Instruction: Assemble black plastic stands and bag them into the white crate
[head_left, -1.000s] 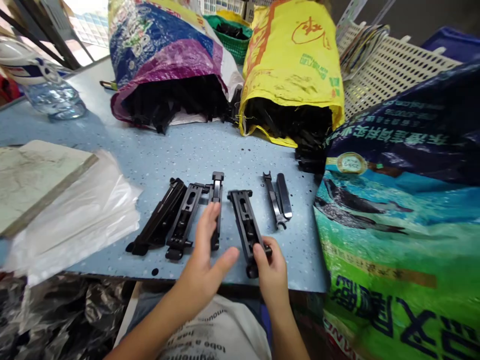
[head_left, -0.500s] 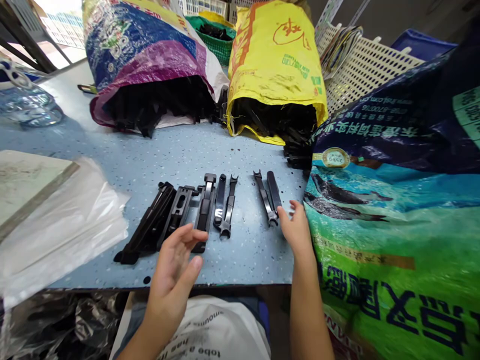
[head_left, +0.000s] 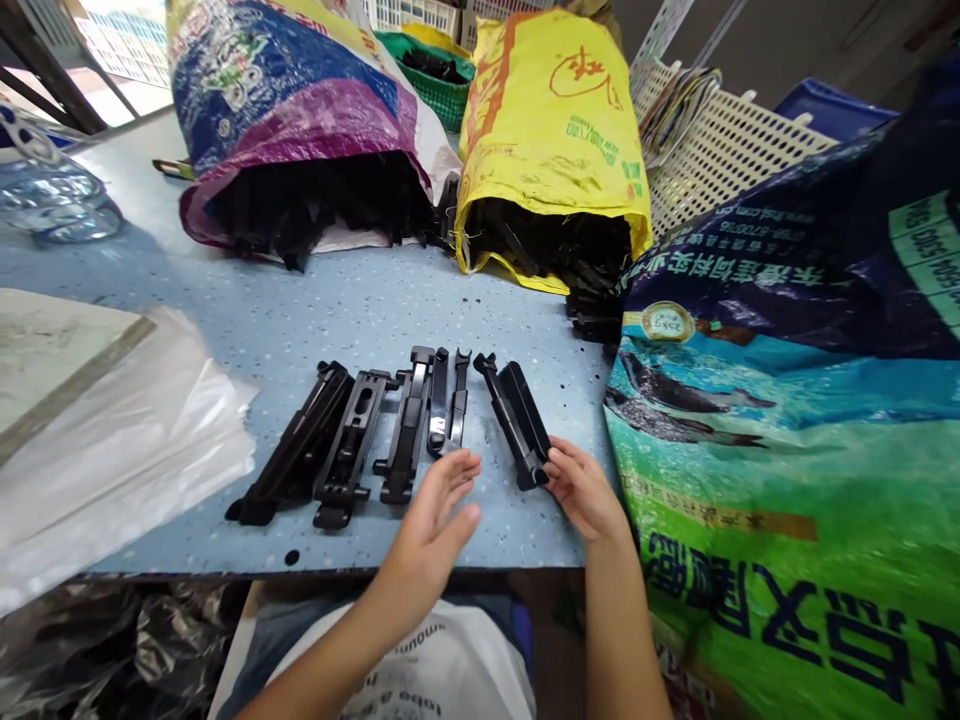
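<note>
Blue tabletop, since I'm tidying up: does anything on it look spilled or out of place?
Yes: black parts lie just outside the yellow bag, as if spilled. A black round spot sits alone near the tabletop's front edge; disc or hole, I can't tell.

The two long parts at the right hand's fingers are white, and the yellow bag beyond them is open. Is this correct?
Not white: in the head view, the two long parts are black. The yellow bag beyond them is indeed open.

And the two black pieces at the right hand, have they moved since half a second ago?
Yes: the two black pieces have moved left and slightly toward the person, judged against the yellow bag.
</note>
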